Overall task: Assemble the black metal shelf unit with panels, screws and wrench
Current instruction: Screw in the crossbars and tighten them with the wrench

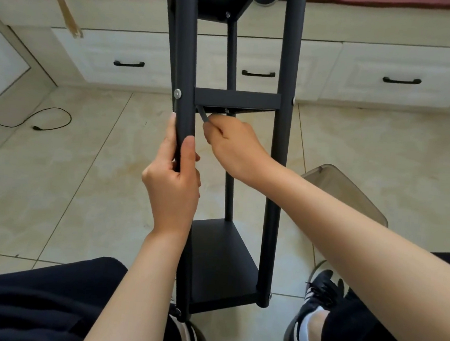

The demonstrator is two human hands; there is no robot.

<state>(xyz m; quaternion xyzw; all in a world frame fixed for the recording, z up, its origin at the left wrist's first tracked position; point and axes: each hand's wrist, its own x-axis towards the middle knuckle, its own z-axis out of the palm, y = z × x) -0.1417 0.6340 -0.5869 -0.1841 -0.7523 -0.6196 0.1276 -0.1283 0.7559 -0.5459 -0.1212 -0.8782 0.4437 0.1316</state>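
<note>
Upright black shelf unit point(279, 158), wrench point(203, 114) beneath middle panel point(237, 98)

The shelf unit point(234, 99) runs past the top edge, its upper panel cut off. The right hand point(233, 147) covers most of the wrench point(203, 114); its far tip disappears under the middle panel point(237, 98). The left hand point(173, 182) hides part of the left post point(185, 61). Both forearms leave the near edge.
</note>
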